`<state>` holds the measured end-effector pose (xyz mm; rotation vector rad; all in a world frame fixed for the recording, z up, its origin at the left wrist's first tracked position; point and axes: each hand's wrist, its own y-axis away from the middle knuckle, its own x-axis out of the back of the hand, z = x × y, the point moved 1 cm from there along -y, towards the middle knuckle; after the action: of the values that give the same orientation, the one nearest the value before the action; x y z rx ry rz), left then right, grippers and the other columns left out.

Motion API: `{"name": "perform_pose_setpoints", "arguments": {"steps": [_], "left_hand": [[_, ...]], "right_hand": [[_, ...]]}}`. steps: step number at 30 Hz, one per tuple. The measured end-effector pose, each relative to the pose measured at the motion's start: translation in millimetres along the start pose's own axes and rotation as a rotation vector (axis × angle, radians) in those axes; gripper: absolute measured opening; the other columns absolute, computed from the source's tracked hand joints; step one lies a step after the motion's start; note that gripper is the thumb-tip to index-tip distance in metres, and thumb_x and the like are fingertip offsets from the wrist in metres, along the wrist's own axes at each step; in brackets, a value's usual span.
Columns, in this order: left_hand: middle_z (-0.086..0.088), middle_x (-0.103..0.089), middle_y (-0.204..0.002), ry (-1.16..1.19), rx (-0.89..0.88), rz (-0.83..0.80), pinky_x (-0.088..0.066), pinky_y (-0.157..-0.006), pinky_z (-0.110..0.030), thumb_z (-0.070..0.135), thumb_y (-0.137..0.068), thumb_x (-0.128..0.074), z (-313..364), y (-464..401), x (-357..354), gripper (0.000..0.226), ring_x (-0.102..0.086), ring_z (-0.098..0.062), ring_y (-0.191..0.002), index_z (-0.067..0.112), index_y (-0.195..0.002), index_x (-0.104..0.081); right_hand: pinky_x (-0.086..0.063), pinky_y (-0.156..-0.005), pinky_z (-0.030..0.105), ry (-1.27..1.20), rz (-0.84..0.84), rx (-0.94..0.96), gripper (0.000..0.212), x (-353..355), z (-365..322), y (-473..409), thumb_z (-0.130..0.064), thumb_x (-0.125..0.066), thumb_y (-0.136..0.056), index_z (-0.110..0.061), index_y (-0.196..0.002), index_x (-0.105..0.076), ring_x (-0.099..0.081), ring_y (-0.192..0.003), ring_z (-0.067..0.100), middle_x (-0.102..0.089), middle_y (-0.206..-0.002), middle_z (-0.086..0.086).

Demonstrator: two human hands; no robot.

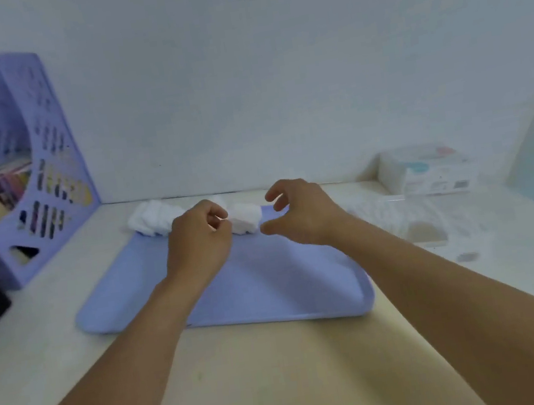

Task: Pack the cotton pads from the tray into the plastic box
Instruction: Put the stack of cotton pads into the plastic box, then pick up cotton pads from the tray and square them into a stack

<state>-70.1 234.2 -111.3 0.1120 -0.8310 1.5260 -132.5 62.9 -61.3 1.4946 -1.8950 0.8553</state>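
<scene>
Purple file rack point(30, 167) left; clear plastic box point(426, 173) right of tray point(271, 291).

Cotton pads point(244, 218) lie on the tray's point(271, 291) far edge; plastic box point(408, 216) right.

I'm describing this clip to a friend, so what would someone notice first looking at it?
Two bare forearms reach to the far edge of a lilac tray at the centre of the table. There the left hand and the right hand, its fingers spread and curved, flank a small white stack of cotton pads. A lilac file rack stands at far left, and a clear plastic box at right.
</scene>
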Motion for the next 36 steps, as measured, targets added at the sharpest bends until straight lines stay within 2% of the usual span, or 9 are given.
{"name": "perform_pose_setpoints", "arguments": {"steps": [4, 7, 14, 21, 24, 27, 30, 33, 36], "left_hand": [[0.003, -0.060, -0.100, -0.004, 0.091, -0.021, -0.037, -0.055, -0.023, 0.006, -0.089, -0.058, -44, -3, 20, 0.029, -0.054, -0.009, -0.072, 0.020, -0.114, -0.060], [0.002, -0.051, -0.108, 0.039, 0.118, -0.040, -0.035, -0.055, -0.024, 0.001, -0.088, -0.054, -57, -10, 25, 0.044, -0.050, -0.012, -0.074, 0.021, -0.127, -0.053], [0.005, -0.047, -0.113, -0.063, 0.080, -0.203, -0.048, -0.087, -0.037, 0.017, -0.092, -0.059, -54, -9, 18, 0.063, -0.054, -0.022, -0.093, 0.032, -0.148, -0.037], [-0.001, -0.045, -0.137, -0.170, 0.053, -0.200, -0.045, -0.086, -0.037, 0.021, -0.096, -0.055, -44, -3, 23, 0.060, -0.054, -0.026, -0.109, 0.025, -0.150, -0.030], [0.000, -0.043, -0.137, -0.159, -0.001, -0.210, -0.047, -0.087, -0.037, 0.021, -0.096, -0.055, -40, 1, 22, 0.059, -0.056, -0.026, -0.105, 0.026, -0.149, -0.032], [0.005, -0.042, -0.129, 0.033, 0.008, -0.170, -0.049, -0.090, -0.038, 0.023, -0.092, -0.063, -34, -1, 18, 0.057, -0.055, -0.021, -0.104, 0.029, -0.144, -0.040], [0.006, -0.047, -0.130, 0.418, 0.179, -0.226, -0.050, -0.090, -0.032, 0.030, -0.082, -0.077, -19, -3, 19, 0.062, -0.057, -0.015, -0.112, 0.031, -0.137, -0.049], [-0.008, -0.066, -0.125, 0.845, 0.382, -0.429, -0.061, -0.082, -0.038, 0.025, -0.085, -0.077, -8, 1, 20, 0.042, -0.070, -0.022, -0.103, 0.018, -0.124, -0.063], [-0.012, -0.074, -0.110, 0.876, 0.352, -0.475, -0.061, -0.072, -0.032, 0.014, -0.093, -0.069, -3, 9, 15, 0.020, -0.073, -0.020, -0.092, 0.008, -0.112, -0.069]], "right_hand": [[-0.043, -0.093, 0.030, 0.152, -0.062, 0.028, 0.086, -46, -13, -43, -0.043, -0.086, -0.073, -0.019, -0.145, -0.044, -0.050, -0.127, 0.024, -0.051, -0.141, 0.004], [-0.047, -0.097, 0.039, 0.282, -0.025, 0.048, 0.092, -72, -23, -61, -0.054, -0.084, -0.071, -0.019, -0.143, -0.041, -0.048, -0.128, 0.027, -0.051, -0.137, 0.004], [-0.041, -0.079, 0.034, 0.498, 0.025, 0.046, 0.056, -92, -24, -83, -0.049, -0.069, -0.086, -0.018, -0.130, -0.054, -0.051, -0.118, 0.030, -0.054, -0.123, 0.004], [-0.044, -0.069, 0.032, 0.502, 0.081, 0.113, 0.027, -75, -8, -74, -0.022, -0.060, -0.083, -0.019, -0.109, -0.065, -0.060, -0.089, 0.030, -0.065, -0.104, 0.004], [-0.048, -0.069, 0.032, 0.359, 0.096, 0.120, 0.021, -65, -1, -70, -0.021, -0.060, -0.084, -0.022, -0.102, -0.070, -0.061, -0.083, 0.028, -0.068, -0.094, 0.002], [-0.061, -0.069, 0.040, -0.112, 0.110, 0.053, 0.014, -43, 0, -61, -0.013, -0.063, -0.087, -0.015, -0.095, -0.074, -0.069, -0.085, 0.029, -0.071, -0.089, 0.006], [-0.060, -0.065, 0.036, -0.678, -0.169, -0.092, 0.020, -21, -6, -42, -0.002, -0.058, -0.089, -0.008, -0.097, -0.075, -0.069, -0.078, 0.025, -0.070, -0.088, 0.008], [-0.060, -0.064, 0.033, -0.799, -0.319, -0.107, 0.026, -15, -7, -23, -0.002, -0.052, -0.093, -0.012, -0.096, -0.076, -0.070, -0.076, 0.021, -0.071, -0.089, 0.007], [-0.061, -0.067, 0.037, -0.923, -0.332, -0.158, 0.025, -14, -4, -4, -0.016, -0.051, -0.099, -0.005, -0.108, -0.071, -0.073, -0.085, 0.029, -0.072, -0.103, 0.015]]}}
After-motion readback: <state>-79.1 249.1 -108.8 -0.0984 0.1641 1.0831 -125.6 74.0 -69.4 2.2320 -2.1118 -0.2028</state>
